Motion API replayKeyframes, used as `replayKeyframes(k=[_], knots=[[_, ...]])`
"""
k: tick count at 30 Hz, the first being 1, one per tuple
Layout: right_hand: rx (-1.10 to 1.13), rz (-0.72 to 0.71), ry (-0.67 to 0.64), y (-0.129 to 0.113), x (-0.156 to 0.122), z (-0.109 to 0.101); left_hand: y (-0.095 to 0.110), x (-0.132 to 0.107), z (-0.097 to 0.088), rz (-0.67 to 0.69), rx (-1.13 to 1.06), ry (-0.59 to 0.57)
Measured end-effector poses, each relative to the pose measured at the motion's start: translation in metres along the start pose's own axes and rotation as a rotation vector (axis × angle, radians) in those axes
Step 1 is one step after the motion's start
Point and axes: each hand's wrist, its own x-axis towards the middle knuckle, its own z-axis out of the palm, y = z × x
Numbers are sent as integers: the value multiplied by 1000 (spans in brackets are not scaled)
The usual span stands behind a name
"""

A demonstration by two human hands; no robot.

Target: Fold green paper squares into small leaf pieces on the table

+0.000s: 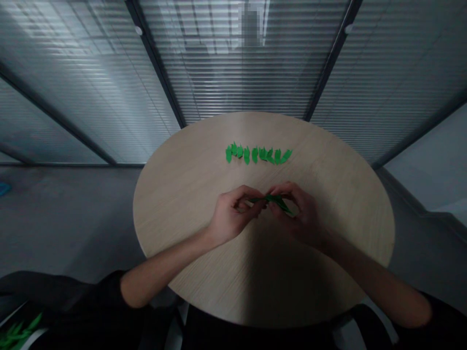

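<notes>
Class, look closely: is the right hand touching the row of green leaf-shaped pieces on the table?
Apart. The head view shows bare table between the right hand and the row of green leaf-shaped pieces.

Dim light through blinds [226, 63], bowed edges, a dark shadow [270, 287], perhaps slight blur.

Green paper [275, 199] half-hidden by fingers [282, 190], paper leaves [16, 333] cut off bottom-left

The head-worn camera looks forward and steeply down from just behind the near edge of the round wood-grain table [175, 214], close above the left hand [231, 216] and right hand [297, 218], its wide view reaching past the far edge to the slatted glass partition [233, 63].
</notes>
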Motion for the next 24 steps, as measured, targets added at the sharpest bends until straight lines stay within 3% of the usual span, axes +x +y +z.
replayKeyframes(k=[16,24], knots=[[16,195,66,-1,2,5,-7,0,0,39,20,56],[-17,22,52,-2,3,3,-11,0,0,92,39,76]])
